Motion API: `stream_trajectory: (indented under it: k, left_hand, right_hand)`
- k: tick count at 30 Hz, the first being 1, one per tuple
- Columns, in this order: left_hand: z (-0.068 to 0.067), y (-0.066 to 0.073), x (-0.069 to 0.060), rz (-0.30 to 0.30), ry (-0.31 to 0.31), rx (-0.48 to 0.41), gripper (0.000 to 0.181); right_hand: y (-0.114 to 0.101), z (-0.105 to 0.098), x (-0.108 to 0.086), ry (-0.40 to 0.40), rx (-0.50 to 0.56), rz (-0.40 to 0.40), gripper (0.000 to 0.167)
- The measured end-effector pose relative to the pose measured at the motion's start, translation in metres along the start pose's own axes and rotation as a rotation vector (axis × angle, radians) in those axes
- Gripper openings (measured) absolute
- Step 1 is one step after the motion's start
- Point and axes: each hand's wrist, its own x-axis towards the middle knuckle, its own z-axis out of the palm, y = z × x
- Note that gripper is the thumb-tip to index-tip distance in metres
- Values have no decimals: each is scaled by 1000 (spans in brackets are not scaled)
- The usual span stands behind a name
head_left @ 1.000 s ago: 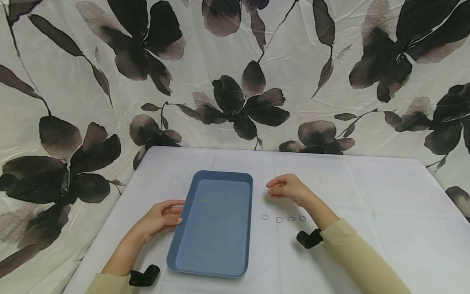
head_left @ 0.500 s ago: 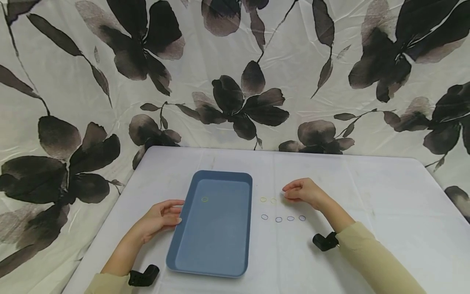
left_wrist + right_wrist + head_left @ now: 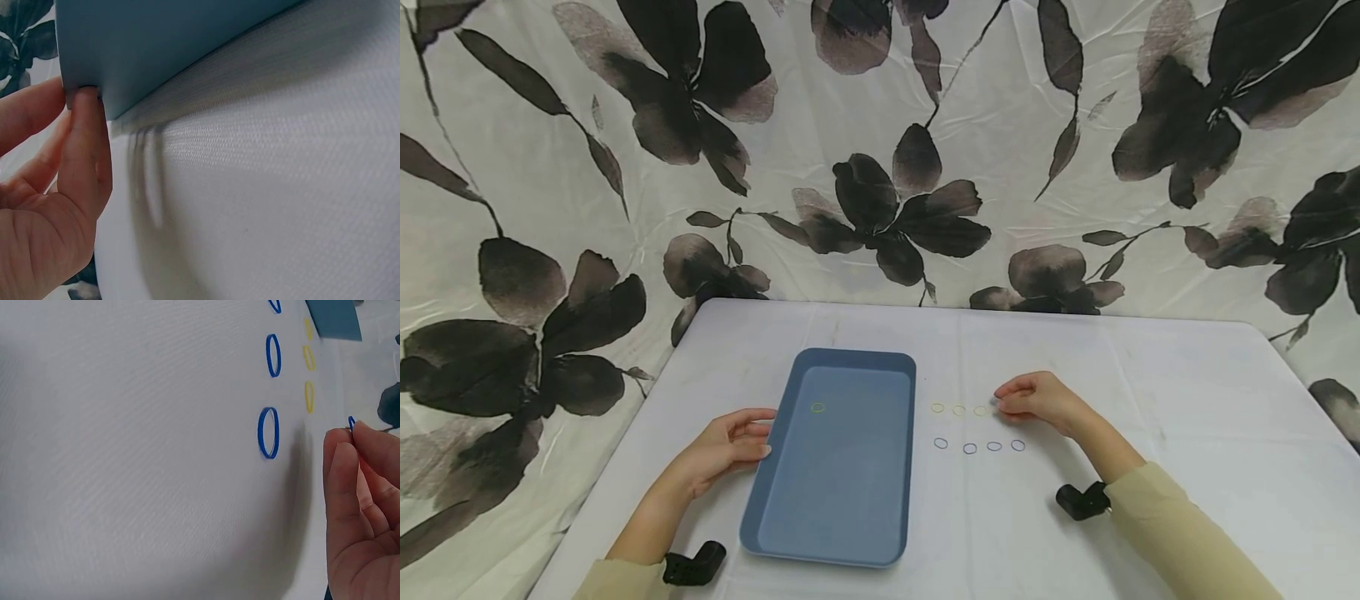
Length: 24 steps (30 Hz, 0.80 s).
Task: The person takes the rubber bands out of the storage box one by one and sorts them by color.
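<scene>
My right hand [image 3: 1043, 400] is above the table, right of a row of thin yellow rings [image 3: 306, 398]. Between its thumb and fingertip it pinches a thin blue ring [image 3: 352, 423], of which only a small part shows in the right wrist view. Nearer the person lies a row of several thin blue rings [image 3: 260, 432], spread on the cloth. My left hand [image 3: 718, 450] rests with its thumb and fingertips against the left edge of a blue rectangular tray [image 3: 835, 483]. In that tray lies a single yellow ring [image 3: 812, 407].
A white cloth covers the table [image 3: 1120, 392]. Behind it hangs a pale curtain [image 3: 970, 275] with dark flowers. A black device is strapped at each wrist, one on the left [image 3: 695, 564] and one on the right [image 3: 1081, 502].
My right hand has moved rightward and slightly nearer along the yellow row, uncovering the yellow rings beside the tray. The left hand and tray have stayed in place.
</scene>
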Motion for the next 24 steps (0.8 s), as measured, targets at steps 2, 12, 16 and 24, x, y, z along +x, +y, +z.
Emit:
stream_trajectory:
  k: [2, 12, 16, 24]
  left_hand:
    - [1, 1, 0, -1, 0, -2, 65]
    - [2, 0, 1, -6, 7, -7, 64]
    - [1, -1, 1, -10, 3, -4, 64]
    - [0, -1, 1, -2, -1, -11, 64]
  right_hand:
    - [1, -2, -2, -4, -2, -5, 29]
    - [9, -15, -14, -24, -23, -10, 30]
    - [12, -19, -21, -54, -30, -12, 31]
    - [17, -26, -32, -104, -22, 5, 30]
